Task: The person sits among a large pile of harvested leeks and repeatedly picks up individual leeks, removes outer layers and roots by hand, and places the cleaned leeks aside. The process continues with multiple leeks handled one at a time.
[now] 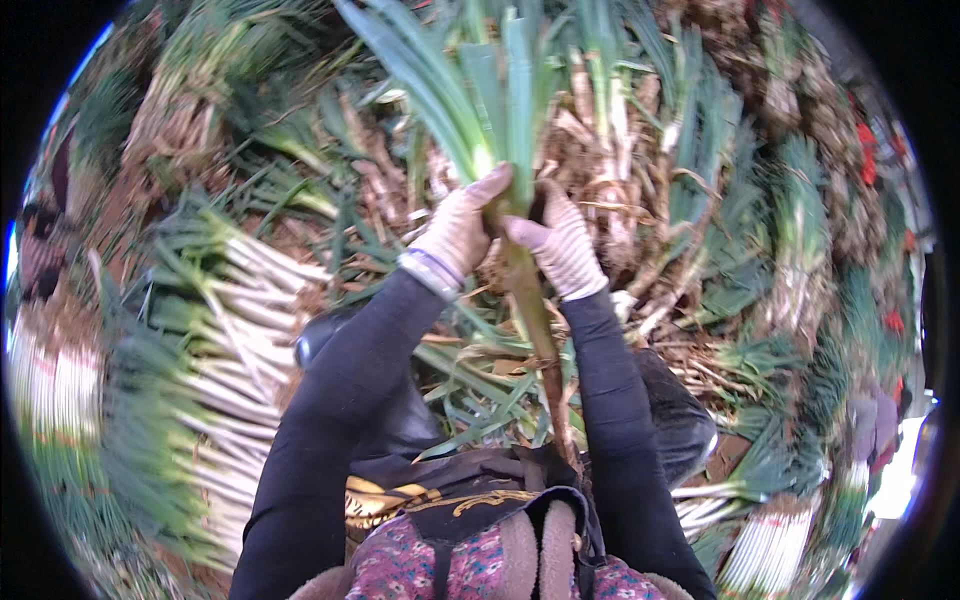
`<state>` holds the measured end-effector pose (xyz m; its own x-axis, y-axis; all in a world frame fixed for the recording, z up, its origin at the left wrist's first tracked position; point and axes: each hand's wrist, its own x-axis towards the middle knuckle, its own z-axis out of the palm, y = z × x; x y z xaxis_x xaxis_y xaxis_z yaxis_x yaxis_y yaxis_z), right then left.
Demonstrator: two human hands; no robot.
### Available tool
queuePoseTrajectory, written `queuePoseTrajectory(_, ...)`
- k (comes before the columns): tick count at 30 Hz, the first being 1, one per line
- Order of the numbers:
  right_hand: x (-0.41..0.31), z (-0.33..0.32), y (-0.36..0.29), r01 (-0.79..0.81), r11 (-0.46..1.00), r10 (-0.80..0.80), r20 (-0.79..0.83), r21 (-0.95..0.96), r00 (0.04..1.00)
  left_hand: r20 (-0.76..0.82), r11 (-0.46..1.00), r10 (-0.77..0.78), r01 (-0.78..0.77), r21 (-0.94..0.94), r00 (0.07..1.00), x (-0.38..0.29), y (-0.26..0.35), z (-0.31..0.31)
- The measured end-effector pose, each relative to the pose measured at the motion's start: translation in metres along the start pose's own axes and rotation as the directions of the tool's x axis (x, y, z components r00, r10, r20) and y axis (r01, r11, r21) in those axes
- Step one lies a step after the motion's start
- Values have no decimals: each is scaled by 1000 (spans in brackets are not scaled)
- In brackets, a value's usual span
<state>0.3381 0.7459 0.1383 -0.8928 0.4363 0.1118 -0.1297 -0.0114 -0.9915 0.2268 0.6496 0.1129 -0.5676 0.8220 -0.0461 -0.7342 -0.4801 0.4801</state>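
Observation:
Both of my gloved hands grip one large leek or green onion [525, 281] where its green leaves meet the stalk. My left hand [459, 225] closes on it from the left, thumb upward, and my right hand [562, 240] pinches it from the right. Its broad leaves fan away from me at the top, and its brown, unpeeled lower end hangs toward my lap. Beyond my hands lie unpeeled stalks [619, 165] with dry husks and soil. Loose leaves and peelings [480, 375] cover the ground between my knees.
Peeled white stalks [232, 360] lie in a long row at my left. Tied bundles stand at far left [56, 382] and lower right [769, 547]. Untrimmed bundles [180, 112] stand at upper left, with more along the right. People are partly visible at the left edge [41, 255] and right edge [874, 424].

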Motion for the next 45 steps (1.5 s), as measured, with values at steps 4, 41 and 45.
queuePoseTrajectory(4, -13, 2, 0, 38, 997, -42, -57, -65, 998, -37, 987, -158, 156, -39, 987, 14, -5, -14)
queuePoseTrajectory(41, -64, 27, 18, 266, 376, -230, 189, -887, 955, -456, 954, 241, -295, -50, 856, 23, 73, -18)
queuePoseTrajectory(45, -150, -43, 74, 128, 176, 26, 135, -976, 990, -405, 935, 336, -354, 32, 850, 13, 88, -12)
